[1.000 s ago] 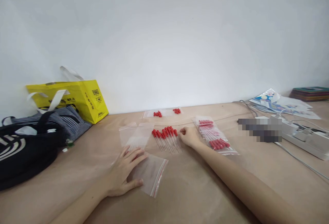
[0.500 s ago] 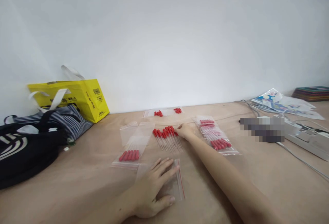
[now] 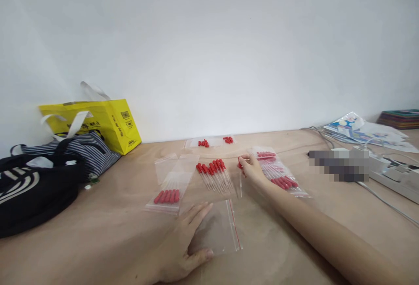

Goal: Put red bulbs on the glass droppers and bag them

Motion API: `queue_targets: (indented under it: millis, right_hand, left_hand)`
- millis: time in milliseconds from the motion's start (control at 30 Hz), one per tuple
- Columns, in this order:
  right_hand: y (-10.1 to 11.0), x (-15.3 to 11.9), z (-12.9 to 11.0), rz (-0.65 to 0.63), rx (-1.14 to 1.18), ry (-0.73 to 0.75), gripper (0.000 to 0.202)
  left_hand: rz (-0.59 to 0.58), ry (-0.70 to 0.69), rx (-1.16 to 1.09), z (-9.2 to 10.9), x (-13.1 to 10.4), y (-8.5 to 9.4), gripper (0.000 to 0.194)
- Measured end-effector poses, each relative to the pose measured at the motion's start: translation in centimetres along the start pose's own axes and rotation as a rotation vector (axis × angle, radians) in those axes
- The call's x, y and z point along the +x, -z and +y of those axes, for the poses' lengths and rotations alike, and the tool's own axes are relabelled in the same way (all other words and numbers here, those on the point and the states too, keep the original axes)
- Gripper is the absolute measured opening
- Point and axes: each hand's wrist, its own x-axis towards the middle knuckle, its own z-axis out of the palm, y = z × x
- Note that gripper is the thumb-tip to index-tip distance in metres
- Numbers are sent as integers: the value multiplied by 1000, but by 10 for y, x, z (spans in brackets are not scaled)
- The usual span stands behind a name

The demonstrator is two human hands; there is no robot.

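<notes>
Between its fingertips my right hand (image 3: pixel 251 168) pinches a red-bulbed dropper (image 3: pixel 241 180), its clear stem pointing down toward the table. To the left of it lies a row of loose droppers (image 3: pixel 214 173) with red bulbs at the far end. My left hand (image 3: pixel 185 243) rests with fingers spread on the left part of a clear zip bag (image 3: pixel 218 228) with a red seal line. Nothing shows inside that bag. A filled bag of droppers (image 3: pixel 278 171) lies just right of my right hand, and another filled bag (image 3: pixel 168 196) lies left of the loose row.
Against the wall lies a third bag (image 3: pixel 216 142) with red bulbs. A yellow carrier bag (image 3: pixel 122 123) and a black bag (image 3: pixel 36 193) stand at the left. A power strip (image 3: pixel 393 176), cables and printed plastic packets (image 3: pixel 360 130) occupy the right side.
My right hand has drawn one dropper off to the right, away from the loose row. My left hand has slid slightly left and nearer, uncovering more of the zip bag.
</notes>
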Motion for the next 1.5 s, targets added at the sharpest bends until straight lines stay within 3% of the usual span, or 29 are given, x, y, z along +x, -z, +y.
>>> queue_targets:
  millis: [233,533,833,1067,1167,1500]
  right_hand:
    - [30,-52,3,19,407,16,36]
    - [27,-66,7,30,493,-56,36]
    - [39,-88,7,-263,563,-150,32]
    - [65,-70,5,45,461,21,31]
    - [71,-66,5,111,404,48,36]
    - [52,-80,8,-61,526,-71,35]
  left_hand:
    - [-30,-17,19,6,14,-6,75]
    - [57,-52,45,15,25,-12,71]
    - [45,-27,31,16,27,-13,70]
    - [31,6,29,17,25,-11,70]
    - [-12,-1,27,13,26,-10,70]
    - [-5,-3,58,15,27,-9,70]
